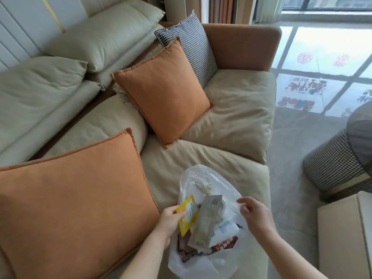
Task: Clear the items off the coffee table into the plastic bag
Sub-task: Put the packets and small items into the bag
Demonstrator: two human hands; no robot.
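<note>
Near edge of sofa [201, 158]: white plastic bag [207, 184] holding several packets. Left hand [171, 220] pinches yellow sachet [188, 213] at bag mouth; right hand [255, 214] open, fingers relaxed, at bag rim. Two orange cushions, one houndstooth cushion [193, 43] beyond.

The plastic bag [188, 184] was thin, white and half see-through, with a faint sheen. The yellow packet [188, 213] in my left hand [168, 221] looked like glossy foil plastic. The sofa [231, 125] cushions were smooth, matt beige cloth, softly creased. The orange pillow [163, 91] was matt woven cloth. The floor [291, 178] shone, polished and reflective.
</note>
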